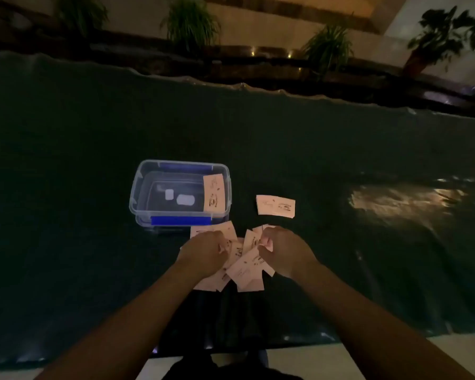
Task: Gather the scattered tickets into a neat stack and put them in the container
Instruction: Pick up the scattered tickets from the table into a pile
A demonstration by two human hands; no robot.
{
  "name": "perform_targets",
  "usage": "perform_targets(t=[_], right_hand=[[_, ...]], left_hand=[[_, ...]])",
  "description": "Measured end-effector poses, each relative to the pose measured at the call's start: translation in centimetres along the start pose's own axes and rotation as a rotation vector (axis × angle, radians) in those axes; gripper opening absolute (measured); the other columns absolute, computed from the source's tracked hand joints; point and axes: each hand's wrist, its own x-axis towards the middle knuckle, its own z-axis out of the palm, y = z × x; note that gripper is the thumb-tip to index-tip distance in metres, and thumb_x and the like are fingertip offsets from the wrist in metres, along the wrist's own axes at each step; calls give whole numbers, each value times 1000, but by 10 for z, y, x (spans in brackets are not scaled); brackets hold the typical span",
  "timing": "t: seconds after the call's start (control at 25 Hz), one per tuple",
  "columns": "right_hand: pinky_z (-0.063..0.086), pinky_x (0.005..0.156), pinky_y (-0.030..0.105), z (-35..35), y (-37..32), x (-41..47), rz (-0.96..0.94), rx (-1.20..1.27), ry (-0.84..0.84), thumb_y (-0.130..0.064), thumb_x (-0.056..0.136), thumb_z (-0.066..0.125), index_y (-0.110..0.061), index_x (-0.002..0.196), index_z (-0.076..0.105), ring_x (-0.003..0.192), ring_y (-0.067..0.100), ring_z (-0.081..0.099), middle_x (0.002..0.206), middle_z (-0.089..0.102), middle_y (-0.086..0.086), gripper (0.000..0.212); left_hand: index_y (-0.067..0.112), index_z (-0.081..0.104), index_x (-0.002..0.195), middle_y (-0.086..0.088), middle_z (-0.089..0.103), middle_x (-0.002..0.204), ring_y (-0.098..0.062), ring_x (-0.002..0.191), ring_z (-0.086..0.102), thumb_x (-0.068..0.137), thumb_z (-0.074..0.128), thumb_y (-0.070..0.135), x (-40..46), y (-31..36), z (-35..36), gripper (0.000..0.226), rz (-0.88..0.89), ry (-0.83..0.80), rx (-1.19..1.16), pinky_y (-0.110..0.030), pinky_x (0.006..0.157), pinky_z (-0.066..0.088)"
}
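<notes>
Two bare hands work over a loose heap of pale tickets (244,266) lying on a dark, glossy table cover (340,149). The left hand (203,252) rests palm-down on the nine o'clock side of the heap, fingers curled narrowly inward with the tips pressed against the paper; whether any ticket is actually pinched between them cannot be told, since the knuckles hide the undersides. The right hand (281,252) sits on the three o'clock side, its fingers bent close together and closed on the upper edge of at least one ticket, which shows between the fingertips. The tickets in the heap overlap at different angles, fanning out toward six o'clock below both hands and toward twelve o'clock above the left hand.

At about eleven o'clock from the heap stands a clear plastic container (137,187) with blue clips, open on top and just beside the nearest tickets. One ticket inside (214,192) leans against its right-hand wall. At roughly one o'clock from the hands, a single ticket (275,205) lies flat on the cover, apart from the heap and from the container. Dim lighting leaves the print on the tickets unreadable.
</notes>
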Motion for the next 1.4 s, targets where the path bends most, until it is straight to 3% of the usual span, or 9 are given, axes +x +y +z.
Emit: perform_targets(t=[0.24,0.44,0.56,0.64,0.8,0.96,1.16,1.24,1.4], right_hand=[[58,90,34,31,4,5,155,-53,-191,-39,97,67,-29,145,52,119,18,60,139,57,2,51],[51,108,44,37,11,18,137,-53,-255,-34,93,76,-28,161,31,146,27,40,165,33,6,82],[40,119,52,35,14,29,57,-68,-274,-33,94,76,-30,164,26,158,29,23,173,24,6,87],[32,123,57,31,19,37,1,-52,-299,-32,93,76,-33,166,23,161,29,16,175,21,4,90],[33,123,57,24,29,53,-124,-71,-341,-27,93,76,-33,165,26,158,27,23,170,34,1,88],[36,119,52,28,38,58,-215,-117,-344,-22,94,71,-31,161,34,151,27,34,162,45,3,77],[40,113,49,29,53,47,-256,-111,-370,-27,92,70,-35,158,37,143,26,40,155,46,2,75],[36,116,53,28,60,40,-272,-155,-368,-34,90,69,-39,161,32,143,27,34,157,38,4,80],[26,120,56,33,71,23,-377,-259,-354,-46,87,69,-33,152,45,147,30,26,160,32,6,70]], left_hand=[[41,53,85,4,70,126,-5,90,60,96,67,39,-9,-19,37,17,-73,-110,-85,-22,63,43],[39,53,89,12,66,99,-2,85,60,92,70,40,-22,-15,63,17,-186,-91,-289,-23,64,46],[42,52,92,13,66,106,-2,89,62,92,71,33,-29,-4,76,22,-254,-86,-449,-21,65,45],[38,59,109,9,68,116,-3,91,63,94,70,27,-34,7,84,21,-308,-88,-541,-20,64,47],[24,55,144,3,69,108,-15,88,72,97,66,20,-38,32,90,48,-509,-111,-900,-22,58,59],[33,64,123,5,68,111,-16,100,69,101,58,20,-39,53,97,25,-536,-51,-1127,-27,65,57],[31,64,103,2,68,110,-19,100,69,102,58,13,-37,67,98,19,-557,2,-1114,-36,78,63],[29,64,108,4,67,108,-17,97,70,102,58,15,-36,72,96,16,-522,6,-1027,-34,77,62],[29,62,122,6,68,112,-10,94,68,97,67,29,-32,84,91,25,-399,-24,-899,-24,69,53]])
